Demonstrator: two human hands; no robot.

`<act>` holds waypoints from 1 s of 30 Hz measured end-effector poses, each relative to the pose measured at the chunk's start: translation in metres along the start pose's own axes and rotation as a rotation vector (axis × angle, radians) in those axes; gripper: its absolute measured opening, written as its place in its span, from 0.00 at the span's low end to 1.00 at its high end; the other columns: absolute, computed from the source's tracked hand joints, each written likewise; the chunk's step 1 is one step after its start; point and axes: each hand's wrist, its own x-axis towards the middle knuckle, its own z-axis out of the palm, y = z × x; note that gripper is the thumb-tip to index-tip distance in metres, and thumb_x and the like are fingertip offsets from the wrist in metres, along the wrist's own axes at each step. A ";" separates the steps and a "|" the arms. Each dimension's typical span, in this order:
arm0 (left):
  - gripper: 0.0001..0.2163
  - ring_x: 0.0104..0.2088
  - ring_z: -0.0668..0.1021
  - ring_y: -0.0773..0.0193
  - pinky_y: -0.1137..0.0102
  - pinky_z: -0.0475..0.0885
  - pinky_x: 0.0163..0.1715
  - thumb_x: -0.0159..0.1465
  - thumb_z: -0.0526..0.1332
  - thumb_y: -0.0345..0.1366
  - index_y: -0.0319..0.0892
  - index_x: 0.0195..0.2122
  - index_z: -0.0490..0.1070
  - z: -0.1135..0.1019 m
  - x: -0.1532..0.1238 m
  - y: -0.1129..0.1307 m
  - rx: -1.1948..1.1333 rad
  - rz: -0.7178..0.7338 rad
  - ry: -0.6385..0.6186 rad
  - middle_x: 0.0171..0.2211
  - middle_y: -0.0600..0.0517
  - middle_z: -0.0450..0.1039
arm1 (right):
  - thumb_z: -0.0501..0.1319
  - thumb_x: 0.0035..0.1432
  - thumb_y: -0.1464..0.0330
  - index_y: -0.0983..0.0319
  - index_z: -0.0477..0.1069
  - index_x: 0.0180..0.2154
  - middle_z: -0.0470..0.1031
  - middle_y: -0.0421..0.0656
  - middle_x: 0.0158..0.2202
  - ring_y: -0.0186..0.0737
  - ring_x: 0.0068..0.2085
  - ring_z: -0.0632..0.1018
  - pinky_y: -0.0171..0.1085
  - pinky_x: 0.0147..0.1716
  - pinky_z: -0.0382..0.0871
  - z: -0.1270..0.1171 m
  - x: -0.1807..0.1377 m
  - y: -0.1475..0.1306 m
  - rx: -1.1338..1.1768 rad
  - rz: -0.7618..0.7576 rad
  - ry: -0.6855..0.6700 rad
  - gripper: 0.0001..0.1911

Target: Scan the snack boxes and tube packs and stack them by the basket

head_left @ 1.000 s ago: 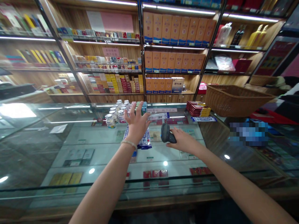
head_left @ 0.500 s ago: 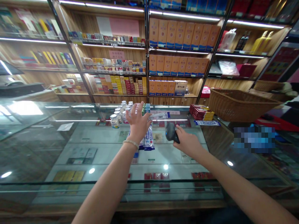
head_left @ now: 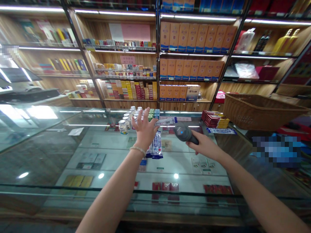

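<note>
My left hand (head_left: 145, 129), with a beaded bracelet on its wrist, grips one end of a narrow blue-and-white packet (head_left: 166, 121) at the thumb; its other fingers are spread. The packet points right, above the glass counter. My right hand (head_left: 206, 144) is wrapped round the handle of a dark barcode scanner (head_left: 183, 133), whose head is just below and right of the packet's free end. A small blue light shows on the scanner. More blue-and-white packets (head_left: 157, 147) lie on the glass below my left hand, partly covered by it. White-capped small bottles (head_left: 123, 127) stand behind and left of that hand.
Green and blue small packs (head_left: 155, 113) stand beyond my left hand. Stacked red and yellow boxes (head_left: 215, 119) and another blue-and-white packet (head_left: 221, 130) lie at right, beside a wicker basket (head_left: 257, 113). A paper slip (head_left: 75, 131) lies at left. Stocked shelves (head_left: 189, 55) line the back.
My right hand and the scanner have shifted right and turned, so the scanner's head now shows more toward me. My left hand keeps the packet nearly in place. The view has shifted slightly.
</note>
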 end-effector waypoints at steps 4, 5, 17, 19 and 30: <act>0.09 0.77 0.53 0.38 0.31 0.39 0.71 0.65 0.70 0.38 0.53 0.46 0.79 0.002 -0.001 -0.001 0.010 0.013 0.014 0.77 0.50 0.53 | 0.59 0.62 0.60 0.59 0.71 0.52 0.79 0.39 0.34 0.33 0.18 0.74 0.34 0.19 0.70 0.005 -0.010 -0.003 0.129 0.049 0.019 0.19; 0.09 0.77 0.52 0.39 0.31 0.39 0.72 0.65 0.70 0.38 0.53 0.46 0.79 0.002 -0.001 -0.002 0.009 0.014 0.022 0.77 0.51 0.53 | 0.61 0.61 0.59 0.59 0.71 0.52 0.80 0.40 0.35 0.33 0.18 0.73 0.34 0.18 0.69 0.006 -0.011 -0.005 0.150 0.054 0.032 0.20; 0.10 0.76 0.53 0.37 0.30 0.39 0.71 0.62 0.72 0.37 0.53 0.45 0.80 0.002 0.000 0.001 0.025 0.002 0.003 0.76 0.50 0.55 | 0.67 0.56 0.59 0.58 0.71 0.54 0.83 0.46 0.41 0.42 0.27 0.80 0.37 0.24 0.69 0.011 -0.018 -0.018 0.114 0.084 0.073 0.25; 0.10 0.76 0.54 0.36 0.30 0.40 0.71 0.61 0.73 0.37 0.53 0.44 0.80 0.002 0.000 0.001 0.025 -0.001 -0.003 0.76 0.49 0.55 | 0.67 0.57 0.58 0.57 0.71 0.54 0.83 0.46 0.40 0.44 0.29 0.81 0.37 0.25 0.70 0.011 -0.017 -0.017 0.095 0.083 0.076 0.25; 0.10 0.77 0.53 0.38 0.32 0.37 0.72 0.62 0.72 0.37 0.53 0.45 0.79 0.003 0.000 -0.001 0.007 0.002 -0.002 0.77 0.51 0.54 | 0.68 0.58 0.57 0.56 0.73 0.55 0.84 0.46 0.40 0.46 0.31 0.83 0.38 0.27 0.71 0.013 -0.016 -0.014 0.051 0.080 0.087 0.24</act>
